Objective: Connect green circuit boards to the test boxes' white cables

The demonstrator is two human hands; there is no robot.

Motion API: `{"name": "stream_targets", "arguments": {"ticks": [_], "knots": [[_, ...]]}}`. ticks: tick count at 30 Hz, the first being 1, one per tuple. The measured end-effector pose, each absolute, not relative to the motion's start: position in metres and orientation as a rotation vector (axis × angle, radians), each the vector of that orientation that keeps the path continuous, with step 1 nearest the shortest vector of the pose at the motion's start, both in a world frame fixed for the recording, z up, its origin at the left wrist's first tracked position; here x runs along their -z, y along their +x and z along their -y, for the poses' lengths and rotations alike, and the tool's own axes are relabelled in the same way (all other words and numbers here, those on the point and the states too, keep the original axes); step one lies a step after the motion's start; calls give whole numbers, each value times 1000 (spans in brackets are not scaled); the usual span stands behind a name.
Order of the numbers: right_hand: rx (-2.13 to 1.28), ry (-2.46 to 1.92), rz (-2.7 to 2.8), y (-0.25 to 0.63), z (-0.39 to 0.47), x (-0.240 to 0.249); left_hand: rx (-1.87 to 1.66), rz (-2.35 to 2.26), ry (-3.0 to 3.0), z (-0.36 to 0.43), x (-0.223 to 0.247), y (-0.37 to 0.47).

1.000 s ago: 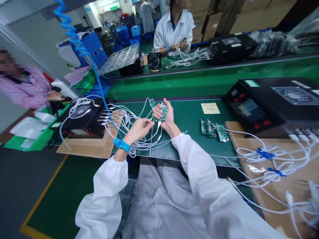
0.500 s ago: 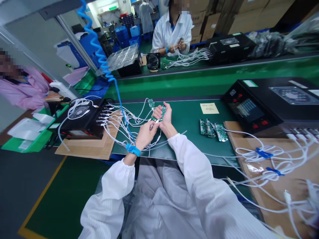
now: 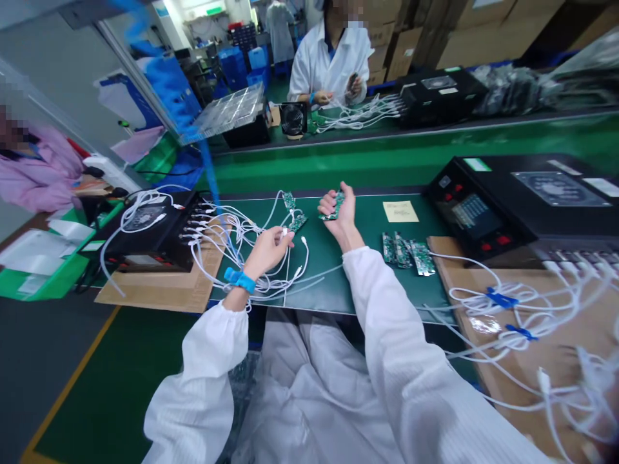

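1. Pinching a white cable plug, left hand is narrow at the fingertips; such a small plug calls for fine alignment.
2. Right hand curls round a green circuit board, above the desk towards its far edge.
3. Smooth, bendy cables loop; flat, component-rough boards lie beside brown cardboard.

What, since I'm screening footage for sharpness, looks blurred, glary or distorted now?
Head view: blue hose smeared; white cables at lower-right edge soft; glossy glare patch on the cardboard; right sleeve apparently lens-stretched toward the corner; fine detail indistinct on the held circuit board.
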State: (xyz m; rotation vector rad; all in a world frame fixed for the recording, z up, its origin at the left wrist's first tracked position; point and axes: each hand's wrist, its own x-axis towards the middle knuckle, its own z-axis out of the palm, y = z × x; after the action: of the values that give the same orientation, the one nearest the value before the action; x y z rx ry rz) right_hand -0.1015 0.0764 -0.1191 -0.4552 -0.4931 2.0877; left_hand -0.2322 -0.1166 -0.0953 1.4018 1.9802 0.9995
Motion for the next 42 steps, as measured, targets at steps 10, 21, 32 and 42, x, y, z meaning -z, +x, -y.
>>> {"name": "stream_targets", "arguments": {"ticks": [10, 21, 32, 42], "knots": [[-1887, -918, 789, -137, -53, 149, -670, -2373, 1805, 52, 91, -238], [-1840, -817, 578, -145, -44, 154, -747, -2349, 1783, 5, 98, -242], [-2254, -335, 549, -122, -32, 119, -824, -2208, 1727, 10, 106, -251], [-2343, -230, 602, -115, -26, 112, -1126, -2140, 1510, 32, 83, -258]]}}
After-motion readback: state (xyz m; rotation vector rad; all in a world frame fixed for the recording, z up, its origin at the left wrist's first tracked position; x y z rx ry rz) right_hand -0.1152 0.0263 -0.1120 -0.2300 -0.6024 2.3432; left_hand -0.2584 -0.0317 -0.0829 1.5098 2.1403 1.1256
